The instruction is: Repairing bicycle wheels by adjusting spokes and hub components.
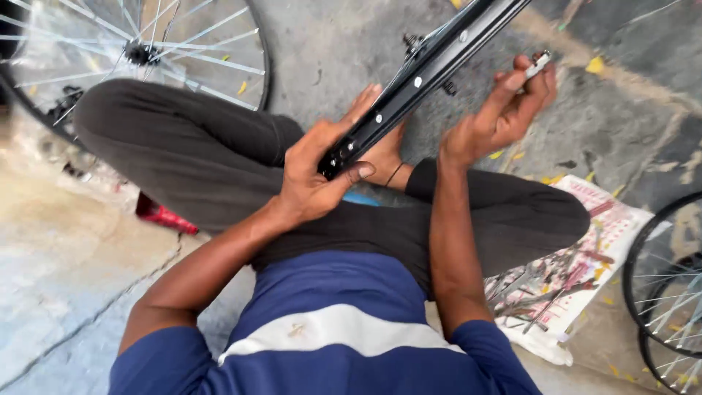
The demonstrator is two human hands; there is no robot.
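Black rim runs from frame centre to upper right. Left hand clamps its lower end; keep that steady. Right hand pinches a small metal tool just right of it.

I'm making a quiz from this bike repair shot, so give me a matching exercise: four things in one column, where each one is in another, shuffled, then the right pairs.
Things:
1. black rim
2. small metal piece
3. loose spokes
4. red object

Places:
A. pinched in the right hand's fingertips
B. on the paper sheet at the person's right
C. gripped at its lower end by the left hand
D. on the ground under the left leg

Pairs: 1-C, 2-A, 3-B, 4-D
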